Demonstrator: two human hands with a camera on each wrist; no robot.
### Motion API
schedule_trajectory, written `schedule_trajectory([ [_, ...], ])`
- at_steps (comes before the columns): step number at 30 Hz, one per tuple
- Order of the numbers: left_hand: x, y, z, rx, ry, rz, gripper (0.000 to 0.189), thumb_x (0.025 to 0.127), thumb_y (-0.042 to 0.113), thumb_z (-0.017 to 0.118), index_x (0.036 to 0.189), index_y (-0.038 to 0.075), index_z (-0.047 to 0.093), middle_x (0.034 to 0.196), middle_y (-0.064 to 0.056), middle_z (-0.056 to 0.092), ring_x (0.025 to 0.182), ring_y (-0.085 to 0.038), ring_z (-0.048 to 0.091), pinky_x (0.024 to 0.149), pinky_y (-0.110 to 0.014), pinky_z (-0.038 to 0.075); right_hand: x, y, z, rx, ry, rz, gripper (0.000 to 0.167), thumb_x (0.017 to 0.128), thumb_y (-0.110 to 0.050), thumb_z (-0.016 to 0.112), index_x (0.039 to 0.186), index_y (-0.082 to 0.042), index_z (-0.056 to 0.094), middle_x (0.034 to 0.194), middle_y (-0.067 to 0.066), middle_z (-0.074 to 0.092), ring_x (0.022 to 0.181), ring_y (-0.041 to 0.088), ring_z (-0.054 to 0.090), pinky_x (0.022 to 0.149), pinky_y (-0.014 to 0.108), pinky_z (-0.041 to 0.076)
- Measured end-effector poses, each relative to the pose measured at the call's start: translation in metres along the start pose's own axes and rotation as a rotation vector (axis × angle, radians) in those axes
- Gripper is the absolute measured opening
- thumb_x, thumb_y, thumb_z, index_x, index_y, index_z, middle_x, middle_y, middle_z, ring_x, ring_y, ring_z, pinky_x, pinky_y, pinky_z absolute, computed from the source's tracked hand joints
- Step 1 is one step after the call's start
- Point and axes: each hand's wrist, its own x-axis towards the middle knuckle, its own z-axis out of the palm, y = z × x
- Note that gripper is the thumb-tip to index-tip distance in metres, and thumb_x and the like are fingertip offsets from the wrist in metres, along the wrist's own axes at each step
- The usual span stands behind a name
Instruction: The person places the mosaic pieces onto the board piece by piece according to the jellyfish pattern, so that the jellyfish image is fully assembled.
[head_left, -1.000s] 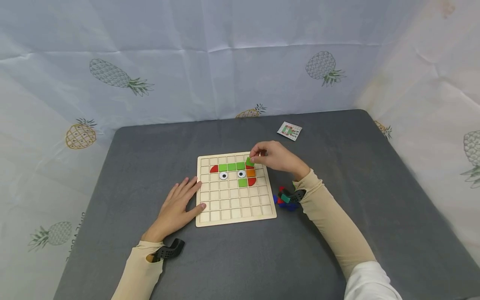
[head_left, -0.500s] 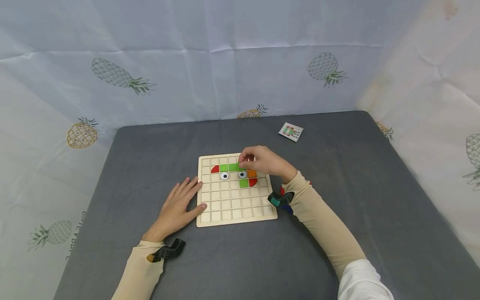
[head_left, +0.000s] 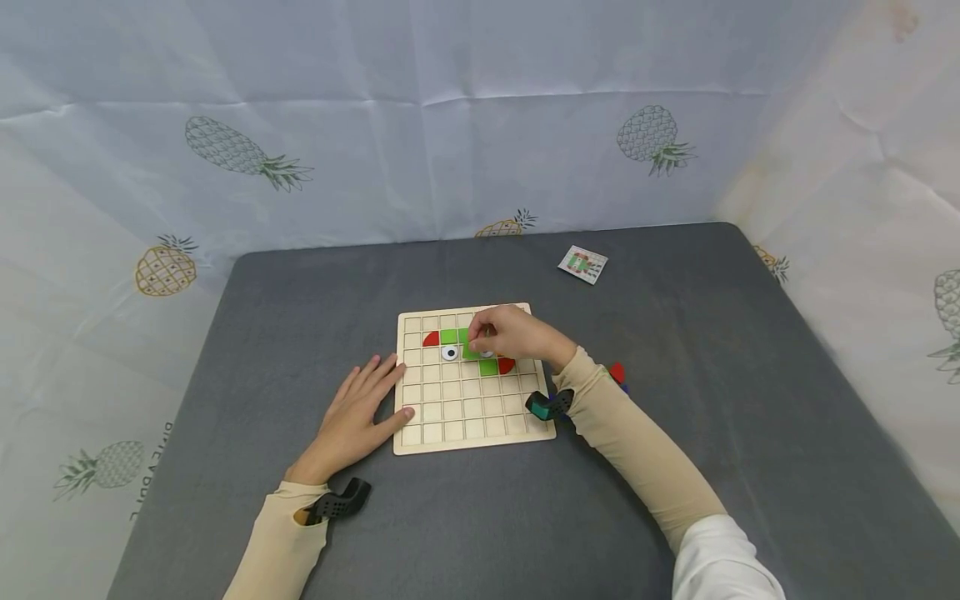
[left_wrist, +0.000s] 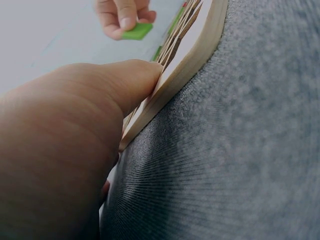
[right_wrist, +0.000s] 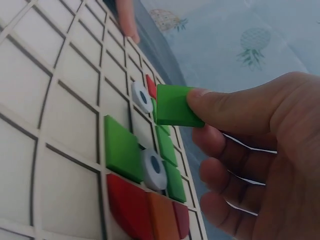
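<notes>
My right hand [head_left: 517, 332] pinches a green square tile [right_wrist: 175, 106] between thumb and forefinger. In the right wrist view that tile is held above the wooden grid board [head_left: 450, 412], apart from its surface. On the board near it lie more green squares [right_wrist: 121, 149], two white eye tiles [right_wrist: 153, 170], an orange tile [right_wrist: 161, 215] and red rounded tiles [right_wrist: 127, 205]. My right hand covers part of this group in the head view. My left hand [head_left: 351, 423] rests at the board's left edge with fingers spread, its thumb touching the rim.
A small picture card [head_left: 583, 264] lies behind the board to the right. Beside the right forearm, a few loose red and blue pieces [head_left: 617, 372] show, partly hidden by the sleeve. A cloth with pineapple prints hangs behind the dark grey table [head_left: 300, 292].
The right hand has moved left and slightly nearer across the board, carrying the green tile from close to the upper right corner to over the eye tiles. My left hand stays put.
</notes>
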Motion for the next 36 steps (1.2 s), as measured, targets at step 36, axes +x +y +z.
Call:
schedule_trajectory([
  [36, 0.000, 0.002, -0.001, 0.003, 0.026, 0.018, 0.076, 0.096, 0.049, 0.064, 0.158, 0.015, 0.037, 0.168, -0.009, 0.029, 0.158, -0.035, 0.019, 0.129, -0.056, 0.008, -0.022, -0.016, 0.009, -0.442, -0.035, -0.108, 0.019, 0.097, -0.026, 0.068, 0.114, -0.019, 0.074, 0.108, -0.003, 0.068, 0.098, 0.012, 0.060, 0.081, 0.030, 0.055],
])
